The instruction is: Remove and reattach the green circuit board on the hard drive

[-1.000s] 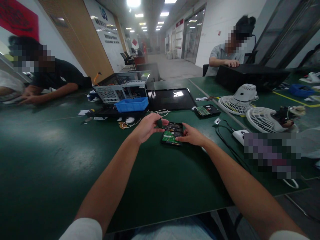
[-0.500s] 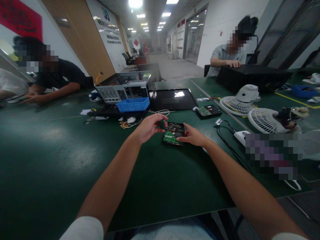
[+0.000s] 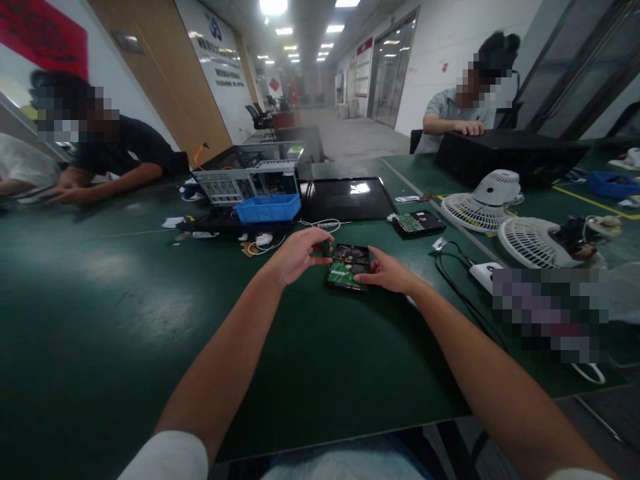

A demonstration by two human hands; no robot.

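Note:
A hard drive with a green circuit board [image 3: 342, 275] lies on the dark green table [image 3: 300, 360], in front of me. My right hand [image 3: 384, 270] grips its right edge, thumb on the near part and fingers at the far corner. At the drive's left edge is my left hand [image 3: 306, 255], its fingers curled and thumb toward the drive. Between those fingers is something small and dark that I cannot make out. Beyond, to the right, sits a second hard drive [image 3: 419, 223].
An open computer case [image 3: 225, 187] stands behind a blue tray [image 3: 267, 208], beside a black panel [image 3: 350, 200]. To the right are white fan parts [image 3: 475, 210], a power strip [image 3: 484, 272] and cables. One person sits across at a black box [image 3: 510, 153]; others sit at the left.
The whole view has shifted very slightly. My left hand's fingers have moved a little at the drive's left edge; my right hand keeps its hold.

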